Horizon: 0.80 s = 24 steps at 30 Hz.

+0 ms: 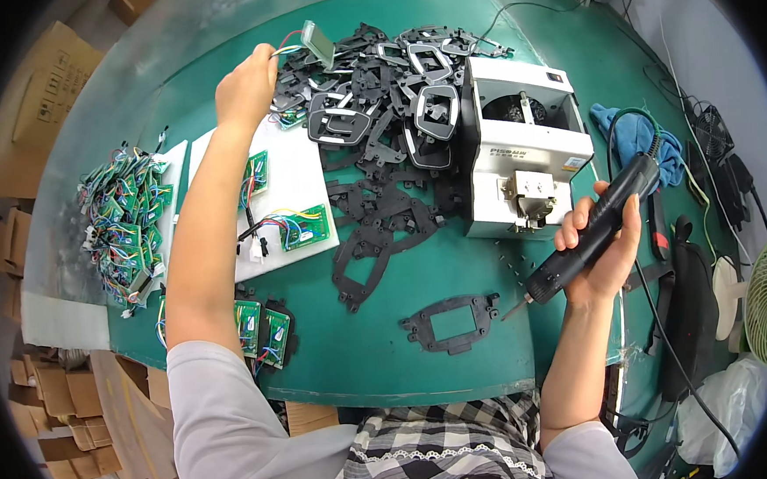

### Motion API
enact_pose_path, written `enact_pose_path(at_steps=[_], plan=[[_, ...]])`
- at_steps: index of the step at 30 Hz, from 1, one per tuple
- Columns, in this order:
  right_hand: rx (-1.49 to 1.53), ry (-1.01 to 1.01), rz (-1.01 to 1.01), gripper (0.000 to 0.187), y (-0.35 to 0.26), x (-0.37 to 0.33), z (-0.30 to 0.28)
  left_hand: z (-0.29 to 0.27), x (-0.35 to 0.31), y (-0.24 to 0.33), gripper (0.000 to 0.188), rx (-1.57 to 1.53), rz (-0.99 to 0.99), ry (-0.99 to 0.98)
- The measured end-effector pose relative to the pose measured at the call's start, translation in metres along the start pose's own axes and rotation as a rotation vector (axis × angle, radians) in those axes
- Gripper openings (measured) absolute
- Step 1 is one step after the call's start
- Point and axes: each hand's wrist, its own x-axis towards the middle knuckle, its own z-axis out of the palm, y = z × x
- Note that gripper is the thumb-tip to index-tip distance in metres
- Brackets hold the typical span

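Note:
My left hand (247,88) is stretched out to the far side of the table, closed on thin coloured wires. From them hangs a small board with a pale rectangular screen (317,45), raised over the heap of black plastic frames (365,82). In my right hand (612,265) is a black electric screwdriver (587,234), tilted with its bit pointing down and left. Close to the bit tip, one black plastic frame (446,325) with a rectangular opening lies flat on the green table. Loose screws (510,262) are scattered above it.
A white screw feeder machine (528,156) stands right of the heap. Green circuit boards (306,228) with wires lie on a white foam sheet (296,175); many more are piled (128,220) at left. A blue cloth (658,139), the screwdriver's cord and a green fan (765,304) are at right.

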Motion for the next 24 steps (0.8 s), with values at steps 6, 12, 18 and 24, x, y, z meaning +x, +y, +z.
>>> enact_pose_path(at_steps=[6, 12, 18, 24], plan=[[0.045, -0.037, -0.01, 0.045, -0.002, -0.001, 0.002, 0.033, -0.033, -0.048, 0.051, -0.307, -0.134, -0.587], [0.051, -0.039, -0.007, 0.045, -0.002, -0.002, 0.001, 0.05, -0.043, -0.035, 0.053, -0.191, -0.103, -0.565], [0.063, -0.02, -0.014, 0.047, -0.002, -0.001, 0.002, 0.051, -0.016, -0.023, 0.016, 0.261, 0.326, -0.31], [0.067, -0.04, 0.004, 0.047, -0.003, -0.002, 0.002, -0.019, 0.027, 0.009, 0.017, -0.079, 0.348, 0.16]])
